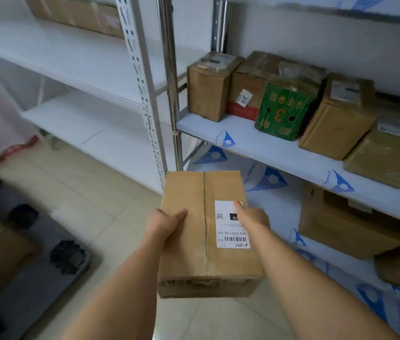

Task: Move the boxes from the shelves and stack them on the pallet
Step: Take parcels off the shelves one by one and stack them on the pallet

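— Where is the cardboard box (208,231) held?

— It is gripped from both sides, in the air over the tiled floor (101,217), in front of the shelves (280,148). The left hand (163,225) is clamped on its left edge, thumb laid on top. The right hand (253,217) is curled over the right edge, thumb pressed on the white label (230,231).

— And beyond the fingertips?

— Other boxes, a green box (283,111) among them, are seen on the shelf. The grey pallet (47,253) lies well left of the left fingers.

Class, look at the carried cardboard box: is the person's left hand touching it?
Touching. The head view shows the left hand gripping the cardboard box at its left edge, thumb lying on top.
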